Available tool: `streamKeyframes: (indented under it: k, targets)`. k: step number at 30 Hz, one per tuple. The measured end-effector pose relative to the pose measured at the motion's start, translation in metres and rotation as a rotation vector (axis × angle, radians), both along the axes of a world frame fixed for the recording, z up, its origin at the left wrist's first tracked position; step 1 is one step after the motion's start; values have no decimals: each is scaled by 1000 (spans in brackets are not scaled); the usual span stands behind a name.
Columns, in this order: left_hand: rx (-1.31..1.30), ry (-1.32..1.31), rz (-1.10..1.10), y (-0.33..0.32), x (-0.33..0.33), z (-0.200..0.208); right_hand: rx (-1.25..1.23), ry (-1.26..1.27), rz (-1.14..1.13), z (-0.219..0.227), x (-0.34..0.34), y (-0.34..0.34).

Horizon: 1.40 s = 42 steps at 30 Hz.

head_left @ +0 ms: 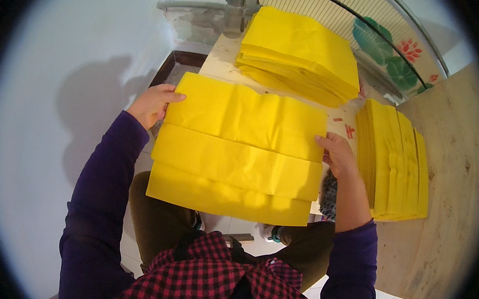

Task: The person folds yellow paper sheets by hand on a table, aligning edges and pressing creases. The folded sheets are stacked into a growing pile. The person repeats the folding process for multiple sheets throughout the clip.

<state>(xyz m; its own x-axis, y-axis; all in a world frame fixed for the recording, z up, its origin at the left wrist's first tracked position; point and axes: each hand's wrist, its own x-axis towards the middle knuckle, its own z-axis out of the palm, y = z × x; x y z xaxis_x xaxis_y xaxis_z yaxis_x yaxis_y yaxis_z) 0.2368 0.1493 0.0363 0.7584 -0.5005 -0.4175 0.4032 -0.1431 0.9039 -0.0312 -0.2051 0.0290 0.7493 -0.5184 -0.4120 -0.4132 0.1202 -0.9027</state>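
Observation:
Between my hands I hold up a set of yellow fabric sheets (234, 149), with three overlapping layers stepped down toward my lap. My left hand (154, 104) is closed on the upper left edge, thumb on top and fingers behind. My right hand (337, 152) pinches the right edge about a third of the way down, its fingers partly hidden behind the fabric. Soft creases run down the sheets. Just beyond them lies a thick pile of yellow fabric (304, 50) on a pale wooden table (218, 59).
On the right, another stack of yellow fabric (393, 163) rests on a wooden board (436, 225). A glass jar (234, 16) stands at the table's far left corner. The white wall (87, 49) is close on my left. Small red scraps (350, 132) lie near my right hand.

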Motion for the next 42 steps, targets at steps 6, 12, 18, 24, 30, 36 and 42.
streamKeyframes:
  k: [6,12,18,24,30,36,42]
  targets:
    - [20,33,-106,-7,17,-3,-38,22,8,-1,20,-14]
    - [1,-43,-102,0,18,-16,-92,9,-42,-8,15,-15]
    - [3,-149,-127,2,20,-22,-184,-16,18,-12,14,-18]
    - [108,-114,-240,1,29,-6,-192,119,124,8,23,-30]
    - [255,-213,-181,-1,30,9,-176,134,116,18,24,-23]
    - [241,-250,-171,-1,20,16,-186,70,20,19,18,-10]
    - [231,-229,-166,5,13,24,-125,7,-64,22,11,3]
